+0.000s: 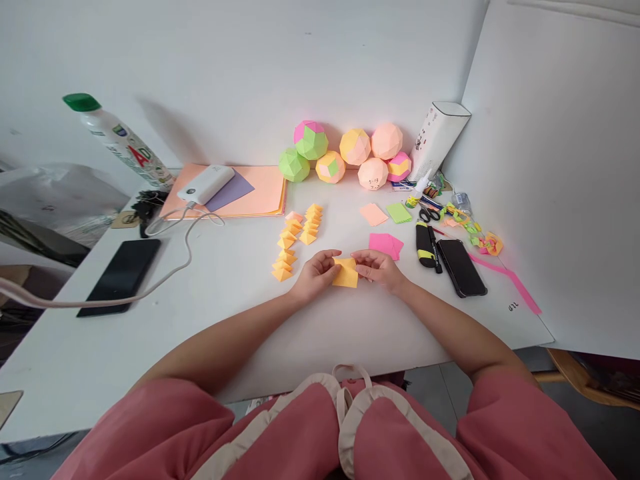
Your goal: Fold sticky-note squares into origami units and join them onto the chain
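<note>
Seemingly to keep it steady, the left hand [316, 275] and right hand [383, 271] hold the yellow sheet [346, 275] in closed pinches at opposite edges over the table [330, 333], near orange pieces [287, 240] probably rowed for tidiness.

This is a craft corner: a white desk [300, 343] against a wall [225, 80] carries paper balls [355, 147], scissors [429, 214], glue [417, 193] and paper squares [385, 246].

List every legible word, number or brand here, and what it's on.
"AD": white bottle, smaller print unreadable.
"5-13": peach paper ball, line beneath unclear.
Possibly "622": handwriting on the tabletop, right side.
Too small or blurred: markings on the white box, power bank, black marker.
</note>
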{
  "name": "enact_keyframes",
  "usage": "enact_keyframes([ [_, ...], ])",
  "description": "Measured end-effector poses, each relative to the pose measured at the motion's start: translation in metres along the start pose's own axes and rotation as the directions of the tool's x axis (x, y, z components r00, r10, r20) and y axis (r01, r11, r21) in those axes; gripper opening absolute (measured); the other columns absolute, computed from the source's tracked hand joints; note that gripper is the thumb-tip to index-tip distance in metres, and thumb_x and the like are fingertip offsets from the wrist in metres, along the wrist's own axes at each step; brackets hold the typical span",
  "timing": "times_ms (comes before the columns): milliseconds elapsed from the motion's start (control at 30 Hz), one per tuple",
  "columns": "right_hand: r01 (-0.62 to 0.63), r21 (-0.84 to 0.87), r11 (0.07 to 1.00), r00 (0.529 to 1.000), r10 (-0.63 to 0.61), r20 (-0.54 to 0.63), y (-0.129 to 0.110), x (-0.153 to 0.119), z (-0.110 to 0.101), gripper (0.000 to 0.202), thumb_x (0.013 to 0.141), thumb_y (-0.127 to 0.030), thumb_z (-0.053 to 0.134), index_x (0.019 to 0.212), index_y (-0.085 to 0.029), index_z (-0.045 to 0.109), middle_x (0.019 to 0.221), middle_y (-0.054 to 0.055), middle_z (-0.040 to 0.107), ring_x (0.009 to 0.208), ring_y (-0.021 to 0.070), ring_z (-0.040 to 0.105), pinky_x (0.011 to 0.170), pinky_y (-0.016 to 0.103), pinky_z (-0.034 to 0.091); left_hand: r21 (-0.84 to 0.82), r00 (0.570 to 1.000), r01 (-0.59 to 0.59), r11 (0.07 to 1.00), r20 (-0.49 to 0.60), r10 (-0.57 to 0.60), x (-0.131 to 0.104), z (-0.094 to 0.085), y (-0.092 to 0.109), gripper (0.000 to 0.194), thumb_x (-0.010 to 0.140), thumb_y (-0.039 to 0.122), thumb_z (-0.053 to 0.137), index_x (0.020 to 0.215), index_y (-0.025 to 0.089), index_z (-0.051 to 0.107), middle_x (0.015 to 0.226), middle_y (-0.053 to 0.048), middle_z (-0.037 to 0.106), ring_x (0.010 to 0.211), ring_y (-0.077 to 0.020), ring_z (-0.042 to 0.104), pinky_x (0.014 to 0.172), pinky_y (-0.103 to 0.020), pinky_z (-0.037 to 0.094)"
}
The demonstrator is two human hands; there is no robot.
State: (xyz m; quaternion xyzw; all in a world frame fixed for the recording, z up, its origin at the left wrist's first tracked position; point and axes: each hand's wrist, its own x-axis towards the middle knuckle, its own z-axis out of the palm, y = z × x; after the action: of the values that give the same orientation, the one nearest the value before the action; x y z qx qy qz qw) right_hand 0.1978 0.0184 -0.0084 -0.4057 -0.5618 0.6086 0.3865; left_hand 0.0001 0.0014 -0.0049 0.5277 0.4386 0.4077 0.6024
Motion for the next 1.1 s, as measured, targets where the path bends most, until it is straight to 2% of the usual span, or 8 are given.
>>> enact_keyframes([
  [133, 0.010, -0.045, 0.999, 1.000, -0.011, -0.018, 0.0004, -0.0001, 0.0009, 0.035, 0.067, -0.035, 0.071, 0.096, -0.018, 0.065, 0.066, -0.002, 0.057, 0.051, 0.0071, 0.047, 0.043, 0.020, 0.037, -0.048, 0.999, -0.010, 0.999, 0.030, 0.012, 0.0000, -0.0005, -0.0023, 0.037, 0.078, 0.039, 0.057, 0.109, 0.019, 0.052, 0.064, 0.005, 0.041, 0.053, -0.0070, 0.042, 0.049, -0.020, 0.034],
  [267, -0.012, -0.100, 0.995, 0.999, 0.008, -0.041, -0.0021, -0.0022, 0.0036, 0.032, 0.066, -0.037, 0.071, 0.092, -0.017, 0.067, 0.062, -0.001, 0.059, 0.052, 0.0097, 0.052, 0.044, 0.022, 0.040, -0.029, 0.999, -0.031, 0.999, 0.027, 0.032, -0.0007, -0.0010, -0.0028, 0.041, 0.079, 0.039, 0.057, 0.114, 0.020, 0.051, 0.067, 0.004, 0.044, 0.058, -0.0079, 0.045, 0.054, -0.021, 0.037],
  [367, -0.006, -0.124, 0.992, 0.996, -0.004, -0.085, -0.0011, -0.0029, 0.0053, 0.033, 0.066, -0.038, 0.071, 0.091, -0.017, 0.068, 0.062, 0.000, 0.059, 0.055, 0.0110, 0.054, 0.044, 0.022, 0.042, -0.022, 0.999, -0.031, 0.999, 0.034, 0.031, -0.0006, -0.0011, -0.0032, 0.042, 0.080, 0.041, 0.057, 0.115, 0.020, 0.050, 0.062, 0.006, 0.040, 0.052, -0.0071, 0.041, 0.048, -0.020, 0.032],
  [467, 0.004, -0.138, 0.990, 0.994, -0.019, -0.112, 0.0011, -0.0028, 0.0061, 0.033, 0.065, -0.039, 0.071, 0.090, -0.017, 0.069, 0.062, 0.000, 0.060, 0.056, 0.0114, 0.054, 0.043, 0.022, 0.043, -0.069, 0.998, -0.039, 0.997, 0.051, 0.042, 0.0000, -0.0011, -0.0041, 0.039, 0.080, 0.043, 0.056, 0.111, 0.022, 0.046, 0.062, 0.006, 0.045, 0.050, -0.0068, 0.042, 0.045, -0.019, 0.031],
  [633, 0.016, -0.147, 0.989, 0.993, -0.033, -0.117, 0.0011, -0.0033, 0.0061, 0.031, 0.067, -0.038, 0.071, 0.089, -0.017, 0.069, 0.059, 0.000, 0.058, 0.052, 0.0111, 0.052, 0.043, 0.023, 0.043, -0.026, 0.994, -0.073, 0.997, 0.077, 0.075, 0.0004, -0.0014, -0.0052, 0.033, 0.076, 0.044, 0.061, 0.097, 0.019, 0.056, 0.080, -0.001, 0.059, 0.071, -0.0123, 0.057, 0.063, -0.025, 0.046],
  [733, 0.029, -0.128, 0.991, 0.994, -0.042, -0.100, 0.0016, -0.0031, 0.0057, 0.028, 0.068, -0.037, 0.071, 0.087, -0.017, 0.068, 0.060, 0.000, 0.058, 0.054, 0.0106, 0.052, 0.042, 0.022, 0.043, 0.044, 0.995, -0.079, 0.996, 0.067, 0.076, 0.0005, -0.0018, -0.0062, 0.036, 0.074, 0.044, 0.063, 0.099, 0.018, 0.061, 0.080, -0.003, 0.061, 0.073, -0.0148, 0.058, 0.065, -0.028, 0.047],
  [933, 0.046, -0.103, 0.994, 0.996, -0.053, -0.067, 0.0040, -0.0023, 0.0047, 0.026, 0.070, -0.033, 0.070, 0.089, -0.017, 0.067, 0.063, -0.001, 0.059, 0.055, 0.0097, 0.053, 0.044, 0.020, 0.043, 0.052, 0.994, -0.032, 0.998, 0.104, 0.026, 0.0004, -0.0024, -0.0075, 0.042, 0.077, 0.043, 0.060, 0.110, 0.017, 0.058, 0.091, -0.005, 0.061, 0.081, -0.0161, 0.057, 0.074, -0.031, 0.047],
  [1100, 0.111, -0.136, 0.984, 0.993, -0.117, -0.035, 0.0029, -0.0041, 0.0055, 0.019, 0.072, -0.030, 0.068, 0.085, -0.017, 0.067, 0.063, -0.002, 0.057, 0.052, 0.0087, 0.050, 0.045, 0.022, 0.043, 0.033, 0.991, -0.095, 0.995, 0.095, 0.091, 0.0006, -0.0027, -0.0075, 0.038, 0.075, 0.040, 0.062, 0.106, 0.018, 0.061, 0.097, -0.005, 0.058, 0.087, -0.0170, 0.056, 0.077, -0.033, 0.046],
])
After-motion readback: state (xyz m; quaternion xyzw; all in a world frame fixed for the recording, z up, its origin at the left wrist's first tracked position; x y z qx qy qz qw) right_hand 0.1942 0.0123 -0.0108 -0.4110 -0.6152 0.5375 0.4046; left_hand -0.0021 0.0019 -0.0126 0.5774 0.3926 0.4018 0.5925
